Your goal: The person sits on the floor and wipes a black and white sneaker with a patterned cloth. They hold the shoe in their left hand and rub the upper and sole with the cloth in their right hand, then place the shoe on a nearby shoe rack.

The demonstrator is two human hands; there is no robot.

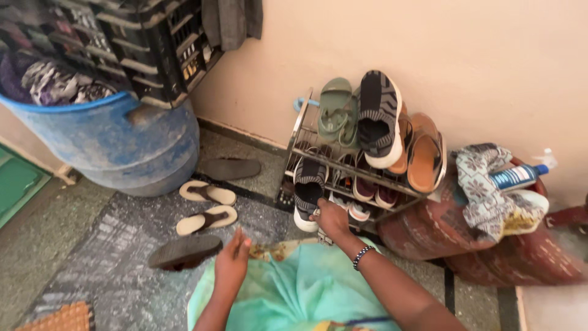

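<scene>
My right hand (331, 220), with a beaded bracelet on the wrist, grips the heel of a black and grey knit sneaker (308, 190) that rests on the middle shelf of a metal shoe rack (296, 132). My left hand (231, 260) hangs open and empty above the floor, close to a dark overturned sandal (184, 251). On the rack's top shelf lie a matching knit sneaker (378, 116), green sandals (335, 110) and tan sandals (424, 153). Lower shelves hold several smaller shoes.
A pair of beige flip-flops (207, 205) and another dark sandal (231, 168) lie on the stone floor. A blue barrel (122, 144) with a black crate (153, 49) stands at the left. Right of the rack, red cylinders (441, 230) carry cloth and a blue bottle (517, 176).
</scene>
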